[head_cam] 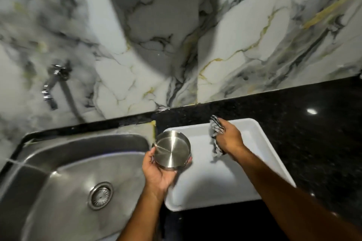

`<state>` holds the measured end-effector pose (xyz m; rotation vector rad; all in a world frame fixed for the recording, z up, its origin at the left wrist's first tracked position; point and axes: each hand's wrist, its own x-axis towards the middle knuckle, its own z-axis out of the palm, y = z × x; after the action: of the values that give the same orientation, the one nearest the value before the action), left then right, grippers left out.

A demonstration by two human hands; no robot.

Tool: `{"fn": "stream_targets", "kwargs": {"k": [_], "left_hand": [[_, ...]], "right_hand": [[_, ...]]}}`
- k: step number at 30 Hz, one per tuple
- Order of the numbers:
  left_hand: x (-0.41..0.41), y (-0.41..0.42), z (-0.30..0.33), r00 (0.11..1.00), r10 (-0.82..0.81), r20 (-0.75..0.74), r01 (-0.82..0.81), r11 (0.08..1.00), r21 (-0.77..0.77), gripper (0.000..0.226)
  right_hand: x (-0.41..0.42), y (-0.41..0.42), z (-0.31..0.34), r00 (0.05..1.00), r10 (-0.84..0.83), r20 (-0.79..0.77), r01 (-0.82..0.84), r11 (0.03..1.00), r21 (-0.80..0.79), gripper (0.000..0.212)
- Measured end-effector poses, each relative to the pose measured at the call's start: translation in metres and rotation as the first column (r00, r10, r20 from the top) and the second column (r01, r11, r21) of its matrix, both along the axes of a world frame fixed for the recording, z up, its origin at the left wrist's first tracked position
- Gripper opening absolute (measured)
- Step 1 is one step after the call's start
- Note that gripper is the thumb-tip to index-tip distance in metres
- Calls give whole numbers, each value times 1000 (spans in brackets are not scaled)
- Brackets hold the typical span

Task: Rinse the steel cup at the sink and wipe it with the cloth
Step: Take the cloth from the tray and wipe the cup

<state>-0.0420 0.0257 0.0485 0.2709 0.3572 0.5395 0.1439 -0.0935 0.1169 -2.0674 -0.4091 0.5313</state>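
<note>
The left hand is gripping the steel cup, tilted, between sink and white tray. At its three o'clock, the right hand is clutching the striped cloth above the tray. Risk: a wet cup may be slipping from the fingertip hold.

Shallow round steel cup tilted beside sink; striped cloth bunched above tray.
</note>
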Motion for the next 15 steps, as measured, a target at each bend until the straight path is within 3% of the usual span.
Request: {"fn": "stream_targets", "kwargs": {"k": [2, 4, 8, 11, 13, 15], "left_hand": [[-29, 27, 11, 1000, 27, 10, -27, 999, 32, 50], [-60, 56, 25, 999, 39, 9, -39, 997, 66, 55], [-107, 109, 60, 997, 66, 43, -71, 989, 127, 66], [-142, 149, 78, 989, 134, 56, -140, 981, 134, 56], [-158, 166, 85, 989, 143, 43, -148, 977, 153, 49], [-182, 187, 92, 993, 117, 23, -120, 976, 183, 48]], "right_hand": [[-44, 41, 30, 989, 138, 52, -144, 980, 140, 60], [-95, 80, 55, 906, 332, 263, -374, 918, 132, 68], [-193, 150, 77, 509, 677, 531, -700, 685, -202, 70], [-247, 197, 81, 248, 794, 555, -714, 537, -449, 67], [-261, 216, 86, 214, 828, 519, -720, 493, -489, 68], [-278, 238, 95, 108, 872, 477, -718, 400, -569, 72]]}}
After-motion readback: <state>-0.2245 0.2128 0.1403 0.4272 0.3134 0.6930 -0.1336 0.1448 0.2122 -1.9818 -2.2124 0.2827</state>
